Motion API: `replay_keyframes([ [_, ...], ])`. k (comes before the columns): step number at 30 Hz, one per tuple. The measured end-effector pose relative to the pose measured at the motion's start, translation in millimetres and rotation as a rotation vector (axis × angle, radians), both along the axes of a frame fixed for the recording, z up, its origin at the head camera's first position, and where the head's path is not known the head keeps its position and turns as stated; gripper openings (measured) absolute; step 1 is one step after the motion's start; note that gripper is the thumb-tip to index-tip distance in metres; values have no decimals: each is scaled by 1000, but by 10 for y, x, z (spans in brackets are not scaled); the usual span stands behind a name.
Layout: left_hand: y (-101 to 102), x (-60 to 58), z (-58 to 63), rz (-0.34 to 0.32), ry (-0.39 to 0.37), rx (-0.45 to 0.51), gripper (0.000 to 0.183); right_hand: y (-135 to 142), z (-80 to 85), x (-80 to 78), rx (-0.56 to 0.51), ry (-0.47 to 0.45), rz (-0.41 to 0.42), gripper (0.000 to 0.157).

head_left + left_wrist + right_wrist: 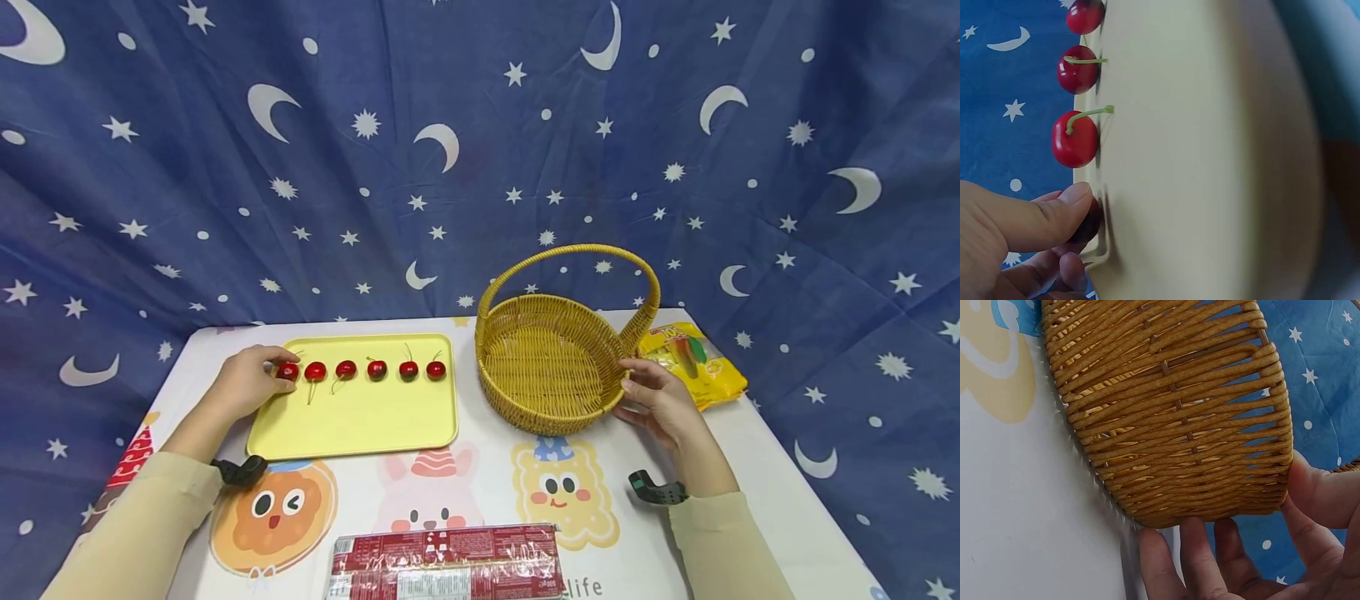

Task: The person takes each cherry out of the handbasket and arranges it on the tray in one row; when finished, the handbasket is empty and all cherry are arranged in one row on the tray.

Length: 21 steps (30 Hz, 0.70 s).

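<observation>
My left hand (250, 382) pinches the leftmost red cherry (287, 372) between thumb and fingers, at the left end of the yellow tray (352, 429). In the left wrist view the thumb partly covers this dark cherry (1089, 226). Several more cherries with green stems, such as this one (346, 369), lie in a row to its right. My right hand (666, 408) grips the right side of a woven basket (536, 422) with a tall handle. The right wrist view has the thumb at the basket's rim and the fingertips (1160, 559) against its outer wall. The basket's inside shows only woven bottom.
Behind the right hand lies a yellow plastic bag (697, 367), partly hidden by the basket handle. A red printed package (446, 562) sits at the table's front edge. Beyond the table hangs a blue curtain (480, 192) with moons and stars. The white tablecloth (780, 500) carries cartoon prints.
</observation>
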<state>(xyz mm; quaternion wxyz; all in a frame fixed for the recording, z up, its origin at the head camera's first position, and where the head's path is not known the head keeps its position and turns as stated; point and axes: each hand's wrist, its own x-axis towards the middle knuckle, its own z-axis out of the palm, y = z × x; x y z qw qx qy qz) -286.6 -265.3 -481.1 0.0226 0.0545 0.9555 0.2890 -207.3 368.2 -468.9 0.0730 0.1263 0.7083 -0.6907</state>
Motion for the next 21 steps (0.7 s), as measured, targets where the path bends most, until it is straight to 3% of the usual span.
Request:
replay_keyframes([
  [11, -128, 90, 77, -20, 12, 28, 51, 4, -16, -20, 1, -2, -5, 37],
  [17, -115, 176, 163, 30, 5, 55, 60, 33, -20, -13, 21, -7, 18, 38],
  [21, -7, 285, 256, 85, 8, 83, 69, 37, 6, 13, 124, 22, 50, 48],
])
